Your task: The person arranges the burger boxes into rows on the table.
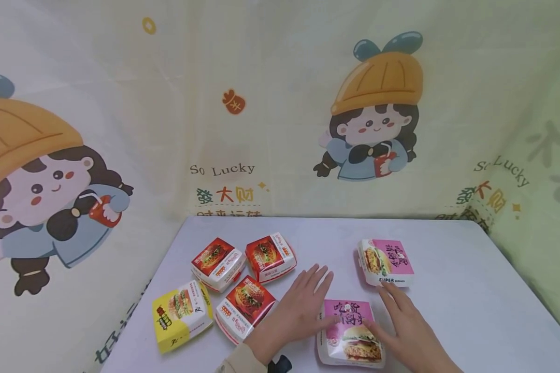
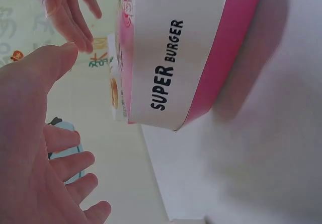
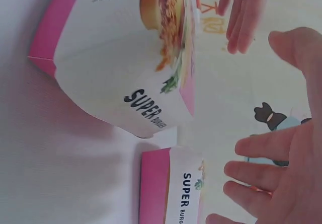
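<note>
Watching from afar, I see the left hand (image 1: 300, 306) and the right hand (image 1: 407, 327) with fingers outstretched, gripping nothing. Between them lies a pink burger box (image 1: 352, 335); whether they touch it I cannot tell. Just ahead of the right fingertips is another pink box (image 1: 388, 261). Left of the left fingers sit three red boxes (image 1: 218, 263), then a yellow box (image 1: 182, 316).

Head view: left hand (image 1: 302, 304) hides right edge of nearest red box (image 1: 247, 300); it and right hand (image 1: 407, 329) cover bits of near pink box (image 1: 349, 339). Yellow box (image 1: 182, 316): fine print too small to read. Table (image 1: 475, 311), sleeve (image 1: 241, 361), black object (image 1: 283, 363) cut by bottom edge; object's identity unclear. Left wrist view: near pink box hides most of far pink box (image 1: 387, 259).
</note>
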The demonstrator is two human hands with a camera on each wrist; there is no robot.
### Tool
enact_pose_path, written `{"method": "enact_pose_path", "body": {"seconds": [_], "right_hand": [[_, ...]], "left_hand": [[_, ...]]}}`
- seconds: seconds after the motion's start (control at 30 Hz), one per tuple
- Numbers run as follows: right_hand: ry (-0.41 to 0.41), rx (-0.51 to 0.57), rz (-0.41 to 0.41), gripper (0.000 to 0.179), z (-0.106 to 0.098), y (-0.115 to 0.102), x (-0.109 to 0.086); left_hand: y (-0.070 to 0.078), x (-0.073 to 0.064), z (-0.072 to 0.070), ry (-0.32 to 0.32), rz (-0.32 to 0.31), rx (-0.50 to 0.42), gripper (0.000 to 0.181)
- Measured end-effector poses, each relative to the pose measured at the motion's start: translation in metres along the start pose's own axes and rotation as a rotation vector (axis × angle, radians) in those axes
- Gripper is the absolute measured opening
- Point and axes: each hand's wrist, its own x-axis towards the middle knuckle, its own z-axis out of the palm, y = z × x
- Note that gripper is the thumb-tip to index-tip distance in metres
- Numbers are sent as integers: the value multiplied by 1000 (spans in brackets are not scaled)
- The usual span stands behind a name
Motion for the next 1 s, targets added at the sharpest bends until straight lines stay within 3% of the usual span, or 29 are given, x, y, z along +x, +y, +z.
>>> {"method": "enact_pose_path", "body": {"seconds": [0.23, 0.43, 0.67, 0.83, 1.0], "right_hand": [[-4, 7, 66, 83, -5, 1, 5], [36, -12, 83, 83, -7, 6, 10], [58, -27, 110, 84, -10, 12, 17], [106, -52, 108, 83, -11, 15, 22], [76, -72, 156, 87, -13, 17, 29]], "left_hand": [[-3, 10, -8, -10, 6, -7, 89], [-5, 22, -12, 9, 54, 60, 86], [-4, 37, -19, -9, 75, 86, 85], [-4, 49, -21, -19, 98, 160, 85], [-6, 61, -23, -17, 139, 199, 88]]}}
